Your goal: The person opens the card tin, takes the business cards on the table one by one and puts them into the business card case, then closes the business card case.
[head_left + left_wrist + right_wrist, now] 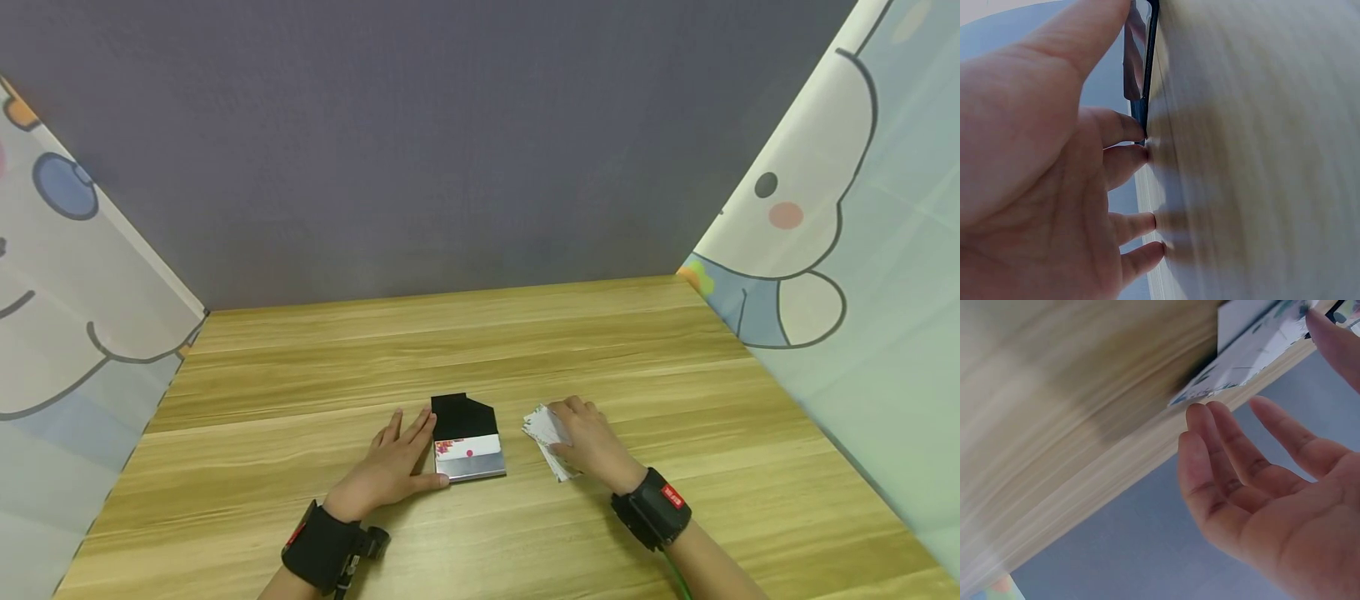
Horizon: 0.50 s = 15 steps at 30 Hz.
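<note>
head view: lower centre of the frame, brace the card case (pixel 480 469) with the left hand (pixel 386 475), spread wide against its left edge. lower right of centre, with the right hand (pixel 594 443) loosely curved over the fanned cards (pixel 542 427) on the bench (pixel 300 375), cannot tell whether pinching; square edges before lifting.

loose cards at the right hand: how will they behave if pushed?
The cards will probably slide apart: their edges are out of line and no band is visible. Likely light, since they look thin. Probably fairly stiff too: in the right wrist view they look flat, not sagging.
</note>
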Available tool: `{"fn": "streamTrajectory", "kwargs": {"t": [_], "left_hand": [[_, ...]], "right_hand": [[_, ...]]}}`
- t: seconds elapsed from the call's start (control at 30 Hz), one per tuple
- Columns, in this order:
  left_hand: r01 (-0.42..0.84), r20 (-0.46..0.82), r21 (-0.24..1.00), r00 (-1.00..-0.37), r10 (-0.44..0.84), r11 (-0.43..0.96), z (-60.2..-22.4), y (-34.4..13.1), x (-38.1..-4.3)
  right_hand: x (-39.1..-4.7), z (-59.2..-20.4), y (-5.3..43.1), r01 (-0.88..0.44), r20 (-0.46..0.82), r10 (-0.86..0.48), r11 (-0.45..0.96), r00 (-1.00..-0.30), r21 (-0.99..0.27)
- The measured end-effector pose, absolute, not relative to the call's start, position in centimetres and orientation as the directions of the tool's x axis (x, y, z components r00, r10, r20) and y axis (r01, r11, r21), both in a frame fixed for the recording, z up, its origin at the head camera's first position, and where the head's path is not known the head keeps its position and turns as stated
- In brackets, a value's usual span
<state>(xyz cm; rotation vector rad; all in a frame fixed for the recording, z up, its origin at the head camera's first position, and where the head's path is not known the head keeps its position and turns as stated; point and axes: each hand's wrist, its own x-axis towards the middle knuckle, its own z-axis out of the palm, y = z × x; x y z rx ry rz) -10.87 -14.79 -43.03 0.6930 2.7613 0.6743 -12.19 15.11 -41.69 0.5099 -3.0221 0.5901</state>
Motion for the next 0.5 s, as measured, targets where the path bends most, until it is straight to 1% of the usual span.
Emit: {"fn": "streamTrajectory", "kwargs": {"t": [0.5], "left_hand": [[0.388, -0.092, 0.485, -0.869, 0.487, 0.784, -42.91, -14.72, -10.78]], "right_hand": [[-12.25, -41.93, 15.27, -0.306, 0.075, -0.301, 0.877, -0.951, -0.371]]}}
